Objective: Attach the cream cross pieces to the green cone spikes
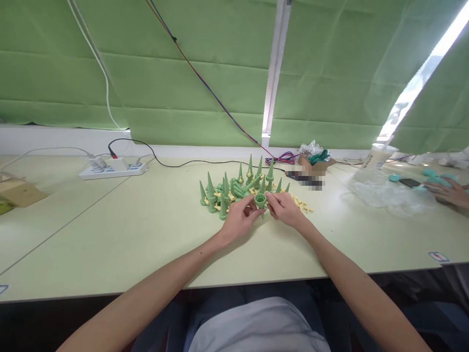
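Between my two hands is a green plastic spike (260, 200), its round open end turned up toward me and its tip pointing down. My left hand (242, 215) is closed around its left side. On the other side my right hand (283, 207) pinches at the rim; whether a small part is between those fingertips I cannot make out. Just behind stand several green spikes (223, 193), upright on the table, some with small yellow valve-like pieces on them. Loose yellow pieces (302, 203) lie right of my right hand.
A power strip (113, 168) lies at the back left, near a cardboard piece (22, 196). At the back right are a small cardboard box (315, 164), a cup (377, 156) and a plastic bag (395, 195). Another person's hand (452, 191) is at the far right.
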Available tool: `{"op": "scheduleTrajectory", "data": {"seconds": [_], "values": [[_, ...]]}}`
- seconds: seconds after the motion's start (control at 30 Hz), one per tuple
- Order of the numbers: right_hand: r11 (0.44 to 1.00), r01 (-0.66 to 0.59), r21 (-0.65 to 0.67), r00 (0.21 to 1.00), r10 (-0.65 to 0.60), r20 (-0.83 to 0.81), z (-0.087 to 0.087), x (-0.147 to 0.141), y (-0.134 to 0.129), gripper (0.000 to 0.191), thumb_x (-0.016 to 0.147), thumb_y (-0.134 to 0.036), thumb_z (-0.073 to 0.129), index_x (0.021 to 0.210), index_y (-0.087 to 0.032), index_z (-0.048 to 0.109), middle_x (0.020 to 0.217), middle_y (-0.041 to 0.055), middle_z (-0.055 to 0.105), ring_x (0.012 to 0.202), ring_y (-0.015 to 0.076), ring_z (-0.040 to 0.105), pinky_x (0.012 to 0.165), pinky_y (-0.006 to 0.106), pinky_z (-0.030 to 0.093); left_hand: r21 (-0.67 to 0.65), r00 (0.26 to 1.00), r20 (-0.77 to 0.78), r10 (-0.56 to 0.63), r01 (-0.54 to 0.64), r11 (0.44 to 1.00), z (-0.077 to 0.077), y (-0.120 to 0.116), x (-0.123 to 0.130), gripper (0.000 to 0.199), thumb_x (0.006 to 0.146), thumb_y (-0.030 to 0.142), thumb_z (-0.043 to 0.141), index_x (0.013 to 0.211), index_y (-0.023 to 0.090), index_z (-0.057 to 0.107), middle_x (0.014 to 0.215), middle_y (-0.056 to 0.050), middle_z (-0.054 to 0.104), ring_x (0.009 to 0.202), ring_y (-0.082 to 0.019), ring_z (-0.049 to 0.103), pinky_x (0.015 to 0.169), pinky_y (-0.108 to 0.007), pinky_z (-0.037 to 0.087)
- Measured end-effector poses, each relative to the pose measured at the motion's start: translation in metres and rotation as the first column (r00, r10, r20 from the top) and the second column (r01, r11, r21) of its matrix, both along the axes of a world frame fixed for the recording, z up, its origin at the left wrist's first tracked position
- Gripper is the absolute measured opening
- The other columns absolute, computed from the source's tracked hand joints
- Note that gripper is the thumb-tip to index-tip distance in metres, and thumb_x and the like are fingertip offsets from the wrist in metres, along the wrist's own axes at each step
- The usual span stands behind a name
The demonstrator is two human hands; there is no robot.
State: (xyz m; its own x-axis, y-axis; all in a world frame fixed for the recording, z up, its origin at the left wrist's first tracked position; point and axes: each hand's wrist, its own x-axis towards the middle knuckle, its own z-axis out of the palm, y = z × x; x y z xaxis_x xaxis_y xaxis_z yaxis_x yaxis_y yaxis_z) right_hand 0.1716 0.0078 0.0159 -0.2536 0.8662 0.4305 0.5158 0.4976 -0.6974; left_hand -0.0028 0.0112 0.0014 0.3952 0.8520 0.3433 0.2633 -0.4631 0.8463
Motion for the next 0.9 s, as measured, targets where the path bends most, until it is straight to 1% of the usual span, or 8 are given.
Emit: {"op": "scheduleTrajectory", "data": {"seconds": [0.13,0.23,0.3,0.37,0.53,0.73,0.8,0.9], "values": [[1.000,0.013,0.025,1.000,-0.013,-0.010,0.0013,-0.0013,-0.0003,0.058,0.099,-0.052,0.031,0.051,-0.021,0.038,0.041,-0.0027,0.042,0.043,0.0109,0.041,0.055,0.026,0.036,-0.030,1.000,0.008,-0.002,0.002,1.000,0.0002,0.0002,0.0013,0.028,0.085,0.043,0.058,0.078,0.020,0.044,0.075,0.000,0.056,0.051,-0.009,0.044,0.049,-0.023,0.034],[0.999,0.016,0.042,1.000,-0.015,-0.025,0.0020,-0.0018,-0.0005,0.056,0.099,-0.052,0.033,0.053,-0.020,0.040,0.042,-0.0025,0.044,0.045,0.0111,0.042,0.056,0.026,0.036,-0.078,1.000,0.023,-0.017,0.019,0.997,0.0000,-0.0002,0.0025,0.025,0.085,0.044,0.057,0.088,0.021,0.048,0.081,0.000,0.059,0.047,-0.008,0.044,0.046,-0.023,0.033],[0.998,0.021,0.051,0.999,-0.019,-0.045,0.0018,-0.0017,-0.0004,0.055,0.098,-0.053,0.034,0.055,-0.020,0.042,0.043,-0.0025,0.045,0.046,0.0113,0.043,0.056,0.026,0.037,-0.126,0.998,0.063,-0.026,0.034,0.991,-0.0009,-0.0006,0.0031,0.028,0.085,0.046,0.057,0.095,0.022,0.048,0.083,0.000,0.058,0.046,-0.008,0.045,0.043,-0.023,0.032],[0.998,0.028,0.058,0.997,-0.024,-0.074,0.0013,-0.0014,-0.0003,0.053,0.098,-0.053,0.035,0.057,-0.020,0.044,0.043,-0.0027,0.045,0.045,0.0114,0.043,0.055,0.026,0.036,-0.185,0.992,0.118,-0.045,0.067,0.980,-0.0018,-0.0009,0.0033,0.031,0.085,0.049,0.056,0.098,0.023,0.045,0.084,0.000,0.058,0.044,-0.007,0.046,0.041,-0.022,0.032],[0.996,0.051,0.067,0.991,-0.043,-0.126,-0.0009,0.0001,0.0004,0.051,0.098,-0.054,0.036,0.060,-0.020,0.045,0.043,-0.0032,0.044,0.044,0.0112,0.042,0.053,0.026,0.036,-0.324,0.972,0.185,-0.141,0.196,0.925,-0.0035,0.0000,0.0034,0.036,0.085,0.053,0.056,0.094,0.022,0.042,0.079,0.002,0.055,0.041,-0.006,0.049,0.037,-0.020,0.035],[0.996,0.054,0.068,0.988,-0.043,-0.150,-0.0021,0.0011,0.0013,0.051,0.098,-0.055,0.036,0.061,-0.021,0.043,0.043,-0.0036,0.043,0.045,0.0114,0.043,0.054,0.026,0.037,-0.417,0.962,0.252,-0.101,0.203,0.886,-0.0053,0.0042,0.0038,0.038,0.084,0.055,0.059,0.095,0.022,0.042,0.078,0.003,0.056,0.040,-0.006,0.052,0.036,-0.019,0.038],[0.997,0.043,0.065,0.986,-0.031,-0.165,-0.0016,0.0012,0.0010,0.050,0.098,-0.055,0.036,0.061,-0.021,0.042,0.043,-0.0038,0.042,0.045,0.0115,0.043,0.055,0.026,0.038,-0.430,0.953,0.281,-0.114,0.231,0.873,-0.0044,0.0052,0.0038,0.037,0.085,0.056,0.056,0.091,0.021,0.044,0.077,0.002,0.057,0.041,-0.007,0.052,0.037,-0.020,0.040],[0.999,0.016,0.052,0.986,-0.007,-0.167,-0.0001,0.0008,-0.0002,0.050,0.098,-0.055,0.035,0.061,-0.021,0.041,0.044,-0.0036,0.043,0.045,0.0115,0.042,0.054,0.026,0.037,-0.472,0.939,0.309,-0.152,0.290,0.832,-0.0018,0.0054,0.0039,0.040,0.088,0.057,0.050,0.082,0.018,0.049,0.076,-0.001,0.057,0.044,-0.009,0.054,0.038,-0.023,0.042]]}}
